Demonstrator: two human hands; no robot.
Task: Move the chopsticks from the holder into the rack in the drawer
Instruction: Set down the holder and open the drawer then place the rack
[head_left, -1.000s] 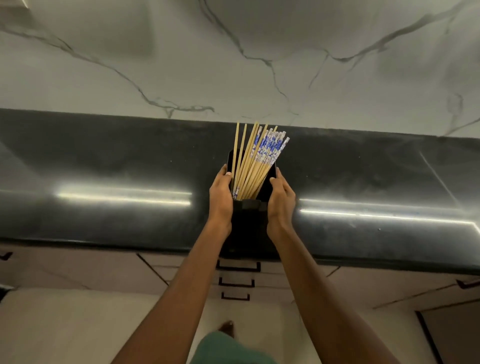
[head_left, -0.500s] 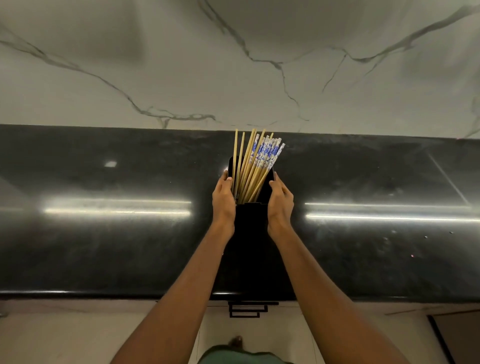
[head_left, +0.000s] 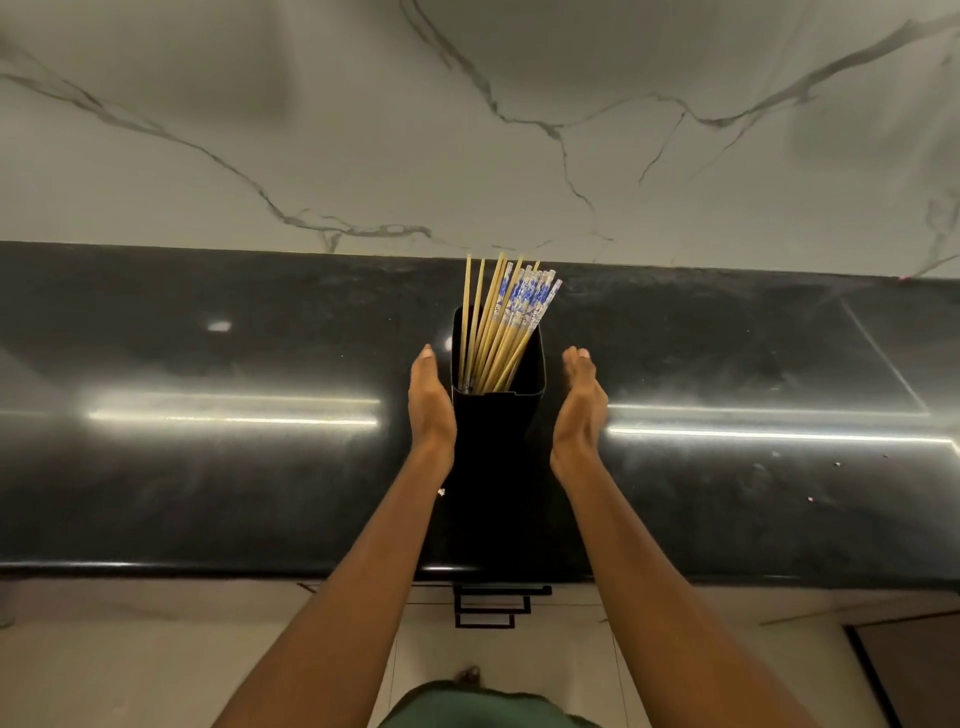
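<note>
Barely begun, by the look of it: the chopsticks (head_left: 501, 332) all stand in the holder (head_left: 493, 457) on the counter (head_left: 208, 493). Left hand (head_left: 431, 405) and right hand (head_left: 581, 410) flank it, fingers straight, holding nothing. The drawers (head_left: 493, 605) below look closed and the rack is out of sight.

One black holder (head_left: 498, 441), on one table (head_left: 208, 467). In it is a single bunch of chopsticks (head_left: 498, 332): about five plain-topped, plus a blue-and-white cluster too tight to count. Two hands show, the left hand (head_left: 431, 405) and the right hand (head_left: 579, 410). Three black drawer handles (head_left: 493, 605) show below the table's edge.
</note>
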